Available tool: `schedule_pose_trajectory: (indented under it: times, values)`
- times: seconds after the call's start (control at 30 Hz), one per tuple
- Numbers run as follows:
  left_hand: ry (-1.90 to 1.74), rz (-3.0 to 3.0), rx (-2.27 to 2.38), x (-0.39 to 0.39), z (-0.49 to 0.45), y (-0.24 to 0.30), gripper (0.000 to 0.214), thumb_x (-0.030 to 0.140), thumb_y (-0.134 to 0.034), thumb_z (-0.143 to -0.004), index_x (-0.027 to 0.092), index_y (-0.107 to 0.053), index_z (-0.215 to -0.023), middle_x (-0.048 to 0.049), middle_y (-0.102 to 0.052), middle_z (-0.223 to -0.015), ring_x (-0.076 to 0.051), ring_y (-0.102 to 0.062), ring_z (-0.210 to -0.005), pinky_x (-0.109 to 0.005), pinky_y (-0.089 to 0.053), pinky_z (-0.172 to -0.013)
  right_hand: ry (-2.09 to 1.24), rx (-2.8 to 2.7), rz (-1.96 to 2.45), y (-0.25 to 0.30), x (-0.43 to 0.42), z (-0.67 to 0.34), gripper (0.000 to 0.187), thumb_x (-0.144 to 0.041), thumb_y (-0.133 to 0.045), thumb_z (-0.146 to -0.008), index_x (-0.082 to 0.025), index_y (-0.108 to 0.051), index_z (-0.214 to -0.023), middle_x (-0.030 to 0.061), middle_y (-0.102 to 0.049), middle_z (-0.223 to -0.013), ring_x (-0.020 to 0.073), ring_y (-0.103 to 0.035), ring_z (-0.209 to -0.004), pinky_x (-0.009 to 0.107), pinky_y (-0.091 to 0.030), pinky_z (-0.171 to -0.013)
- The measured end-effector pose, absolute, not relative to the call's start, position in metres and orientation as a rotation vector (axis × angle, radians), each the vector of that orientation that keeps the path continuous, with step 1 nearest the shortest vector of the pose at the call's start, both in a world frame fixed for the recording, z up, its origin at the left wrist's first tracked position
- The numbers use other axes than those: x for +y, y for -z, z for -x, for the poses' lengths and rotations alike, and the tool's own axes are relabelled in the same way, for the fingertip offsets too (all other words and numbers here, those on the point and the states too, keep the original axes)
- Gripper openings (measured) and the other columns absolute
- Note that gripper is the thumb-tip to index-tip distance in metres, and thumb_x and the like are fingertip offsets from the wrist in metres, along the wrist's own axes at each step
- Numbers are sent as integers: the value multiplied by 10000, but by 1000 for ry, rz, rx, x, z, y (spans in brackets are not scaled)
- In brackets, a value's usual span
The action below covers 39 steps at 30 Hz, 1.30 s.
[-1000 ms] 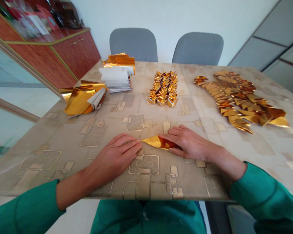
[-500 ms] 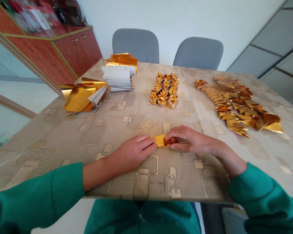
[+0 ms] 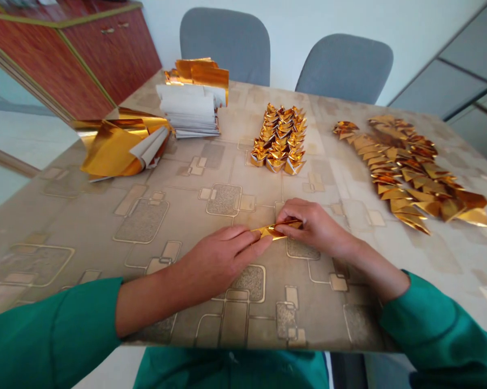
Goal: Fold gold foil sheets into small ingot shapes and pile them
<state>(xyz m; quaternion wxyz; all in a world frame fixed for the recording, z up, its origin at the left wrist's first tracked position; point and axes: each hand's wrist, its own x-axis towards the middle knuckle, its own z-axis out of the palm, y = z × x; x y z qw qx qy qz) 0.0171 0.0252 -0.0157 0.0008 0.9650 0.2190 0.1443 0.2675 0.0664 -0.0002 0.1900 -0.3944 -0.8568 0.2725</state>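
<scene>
A narrow folded strip of gold foil paper (image 3: 274, 231) lies at the middle of the table's near half, its shiny side up. My right hand (image 3: 310, 224) pinches its right end between thumb and fingers. My left hand (image 3: 222, 256) lies flat on the patterned tablecloth (image 3: 144, 221), its closed fingers pressed against the strip's left part. Both green sleeves end at the wrists, and the hands nearly meet over the strip. Part of the strip is hidden under my fingertips.
Beyond my hands stand rows of folded gold paper ingots (image 3: 279, 139) and a long spread of folded gold triangles (image 3: 409, 175). At the back left lie curled gold foil sheets (image 3: 113, 148) and a white-backed paper stack (image 3: 188, 111). Grey chairs (image 3: 225, 46) stand behind the table.
The flat gold triangle has been folded into a narrow strip. My hands have moved closer together, and my right hand has closed on its end. The view has shifted slightly.
</scene>
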Motion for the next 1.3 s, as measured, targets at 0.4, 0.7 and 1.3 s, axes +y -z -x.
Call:
schedule_pose_trajectory:
  times: [0.4,0.7,1.3]
  values:
    - [-488,-3061,679,24,-15,17,379,93,-398,-937,26,-524,-1289,-171,-641,-1187,-253,-584,-1064,-385,-503,-954,-728,-2426,1113,-3,62,-266,131,-236,-628,-912,-190,-596,-794,11,-631,-744,149,-544,-727,273,-384,-687]
    - [-414,-3053,695,24,-15,19,392,91,-404,-928,41,-516,-1301,-167,-622,-1211,-241,-576,-1061,-374,-503,-943,-618,-2427,1128,4,61,-266,123,-205,-656,-887,-179,-584,-791,8,-614,-736,152,-524,-715,278,-347,-685]
    - [-255,-3077,696,27,-18,17,421,141,-451,-918,71,-510,-1329,-160,-517,-1428,-263,-526,-1106,-393,-455,-950,-210,-2593,1189,-1,53,-260,119,-310,-585,-936,-194,-602,-916,84,-609,-942,241,-507,-912,357,-330,-760]
